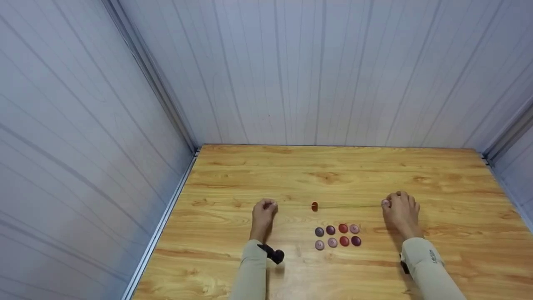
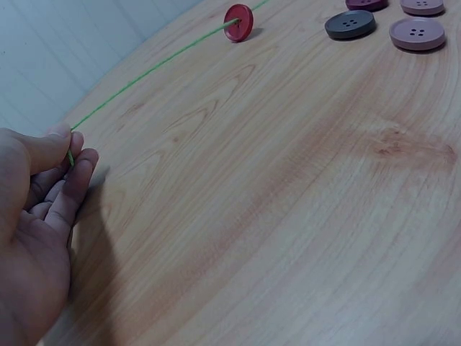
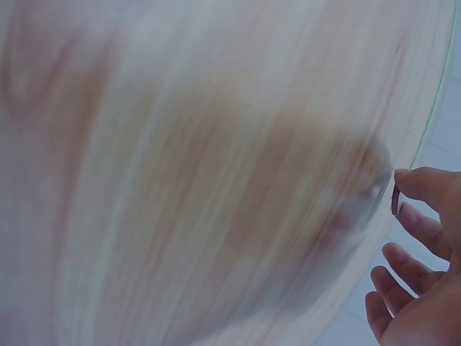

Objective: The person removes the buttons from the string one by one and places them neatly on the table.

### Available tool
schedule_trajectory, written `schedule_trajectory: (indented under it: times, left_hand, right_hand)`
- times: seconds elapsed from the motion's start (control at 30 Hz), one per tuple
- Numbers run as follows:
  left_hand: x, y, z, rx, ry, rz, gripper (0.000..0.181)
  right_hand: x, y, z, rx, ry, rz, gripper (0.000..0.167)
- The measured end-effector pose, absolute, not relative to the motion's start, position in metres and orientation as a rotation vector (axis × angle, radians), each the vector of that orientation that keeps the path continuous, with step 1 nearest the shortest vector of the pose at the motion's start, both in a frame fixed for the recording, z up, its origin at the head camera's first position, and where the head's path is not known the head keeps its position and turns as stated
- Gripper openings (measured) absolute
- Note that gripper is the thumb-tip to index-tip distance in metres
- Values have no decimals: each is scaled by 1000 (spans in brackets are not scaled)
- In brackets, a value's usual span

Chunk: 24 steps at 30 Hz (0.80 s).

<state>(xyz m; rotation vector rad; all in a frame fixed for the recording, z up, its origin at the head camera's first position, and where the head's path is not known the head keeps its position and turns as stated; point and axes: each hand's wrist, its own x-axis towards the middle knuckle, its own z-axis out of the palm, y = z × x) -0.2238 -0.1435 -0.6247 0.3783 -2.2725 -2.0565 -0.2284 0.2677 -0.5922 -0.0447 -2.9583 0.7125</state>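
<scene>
My left hand (image 1: 262,217) pinches one end of a thin green string (image 2: 148,75) between thumb and fingertips. The string runs taut to the right through a red button (image 2: 238,23), which stands on edge on it midway between the hands. Out to the right, my right hand (image 1: 402,211) pinches a pinkish button (image 1: 385,203) between thumb and index finger, its other fingers loosely bent. The string reaches up to that thumb in the right wrist view; whether it passes through the pinkish button cannot be told.
Several buttons lie in two rows nearer me on the wooden table (image 1: 216,258), among them a grey button (image 1: 319,231), a dark purple button (image 1: 356,241), a red button (image 1: 344,241) and a pink button (image 1: 319,245). White panel walls (image 1: 300,75) stand behind and beside the table.
</scene>
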Motion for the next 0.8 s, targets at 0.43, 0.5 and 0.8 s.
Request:
schedule_trajectory:
  times: [0.43,0.5,0.8]
  left_hand:
    - [-223,-143,-623,367,-2272,-2050,11]
    - [-223,-143,-623,366,-2264,-2057,11]
    - [-224,-142,-625,375,-2252,-2054,10]
  right_hand:
    - [-225,272,-596,-33,-2939,740,29]
    - [-224,271,-596,-26,-2933,747,29]
    - [-218,262,-595,37,-2918,797,29]
